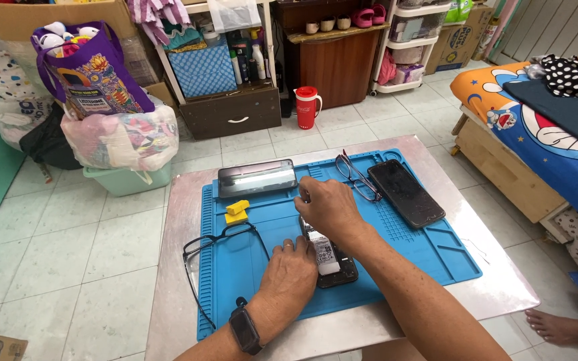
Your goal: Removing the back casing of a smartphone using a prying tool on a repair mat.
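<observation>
Forearms reach in from 6 o'clock over the blue mat [429, 257] on the counter [503, 294]. Left hand [294, 271] lies flat, pinning the opened phone [329, 257] at mat centre. Right hand [329, 207] pinches something small at its 12 o'clock end. Back looks already off; innards remain. Another phone [406, 192] sits at 2 o'clock.

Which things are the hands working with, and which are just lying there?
In use: the opened phone under the left hand and right hand, on the blue mat.

Lying about: dark phone, flat phone, yellow blocks, black glasses, second glasses, red jug.
</observation>
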